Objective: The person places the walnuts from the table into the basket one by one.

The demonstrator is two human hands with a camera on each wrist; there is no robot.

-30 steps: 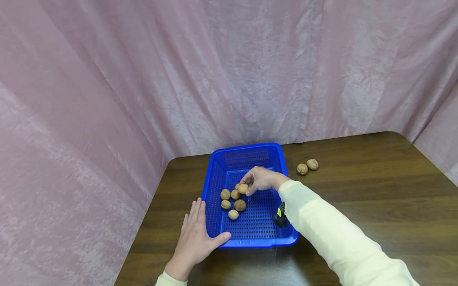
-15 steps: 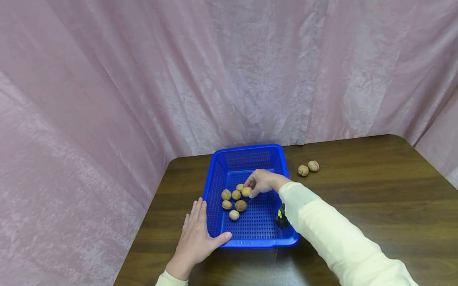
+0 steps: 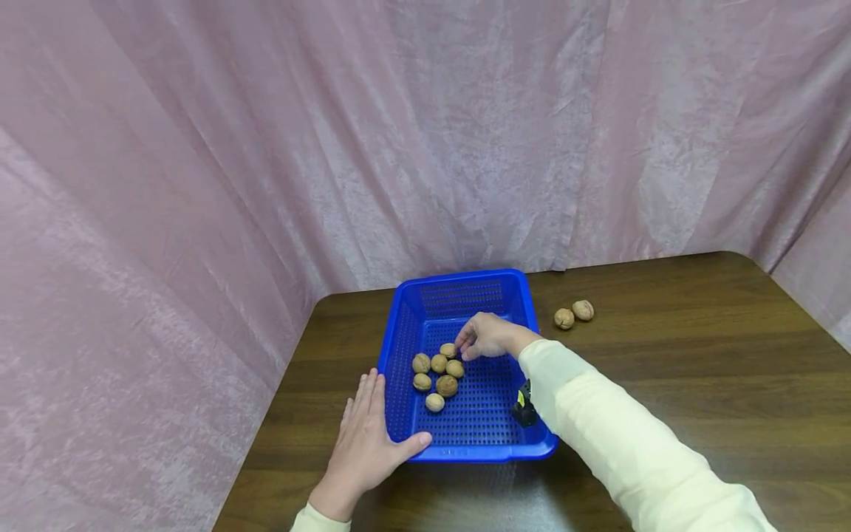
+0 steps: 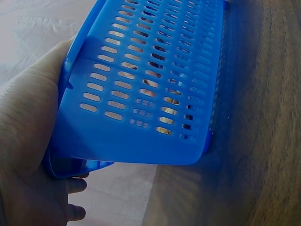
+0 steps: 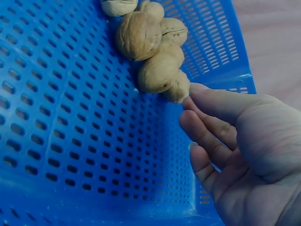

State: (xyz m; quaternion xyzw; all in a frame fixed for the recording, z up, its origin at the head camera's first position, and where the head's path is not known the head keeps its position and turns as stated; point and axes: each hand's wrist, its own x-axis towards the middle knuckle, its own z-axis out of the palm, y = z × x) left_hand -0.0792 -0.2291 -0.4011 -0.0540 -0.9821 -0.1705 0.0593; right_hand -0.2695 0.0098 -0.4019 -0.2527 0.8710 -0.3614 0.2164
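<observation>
A blue perforated plastic basket (image 3: 465, 452) stands on the table, with several walnuts (image 3: 447, 386) lying grouped in its left half. My left hand (image 3: 364, 443) rests on the basket's near left corner, fingers straight along the left side and thumb over the front rim. In the left wrist view the palm lies against the rim. Inside the basket, my right hand (image 3: 488, 336) is beside the walnuts with loosely bent fingers. The right wrist view has its thumb tip right by the end walnut (image 5: 178, 87), with nothing visible held; whether they touch I cannot tell.
Two more walnuts (image 3: 573, 315) lie on the brown wooden table (image 3: 691, 332), to the right of the basket. A pink curtain (image 3: 492, 133) hangs behind the table and along its left. A black wrist camera (image 3: 524, 406) sits below the right sleeve.
My right hand has let go of a walnut, which now lies among the others, and the hand is slightly apart from it. The left hand stays on the basket corner.
</observation>
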